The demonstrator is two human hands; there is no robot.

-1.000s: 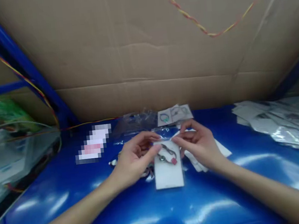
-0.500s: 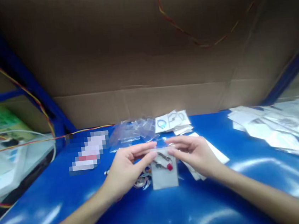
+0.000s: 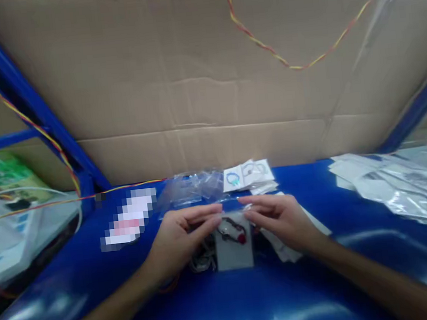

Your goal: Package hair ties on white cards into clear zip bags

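Between my hands is a small clear plastic bag (image 3: 235,257) with a white card inside. On the card lies a dark cord bracelet (image 3: 225,236) with a red bead (image 3: 241,238). My left hand (image 3: 181,239) pinches the bag's upper left corner between thumb and fingers. At the upper right corner, my right hand (image 3: 281,221) holds the edge the same way. Partly hidden behind my left hand is a small tangle of bracelets (image 3: 203,262). White cards (image 3: 284,249) lie partly under my right hand.
Clear plastic bags (image 3: 189,185) lie at the back of the blue table (image 3: 229,306), beside a stack of bagged bracelet cards (image 3: 247,174). More white cards and bags (image 3: 387,182) spread at the right. A blurred-out phone-shaped item (image 3: 130,219) sits left. Twisted wire (image 3: 295,67) hangs before cardboard (image 3: 133,87).
My right hand has shifted very slightly to the right along the bag's top edge. The left hand keeps its pinch. The cardboard looks brighter and the tabletop darker.
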